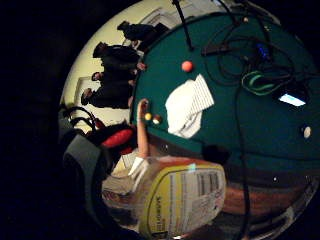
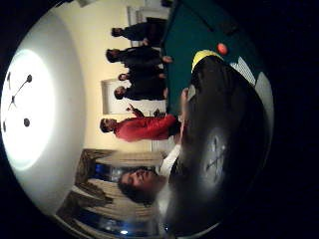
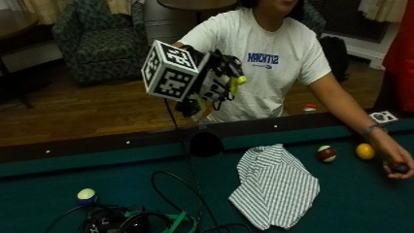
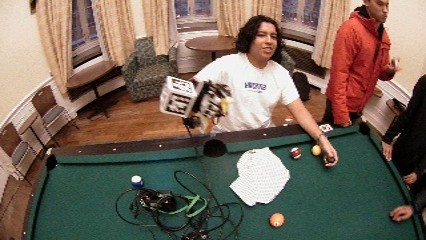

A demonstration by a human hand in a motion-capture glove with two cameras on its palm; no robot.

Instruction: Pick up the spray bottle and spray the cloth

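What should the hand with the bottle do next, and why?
Probably tip the yellow-labelled clear spray bottle down toward the striped white cloth and squeeze. The gloved right hand holds it raised above the green pool table's rail, and the cloth lies flat below, apparently unsprayed.

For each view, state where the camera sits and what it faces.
Little-finger palm: on the raised hand, facing bottle, cloth, table; bare arm shows.
Thumb palm: same hand, facing the room; white shirt shows.
Outside: across the table, facing the person.
Wide outside: higher, whole table.
Little-finger palm and both outside views share the cloth.
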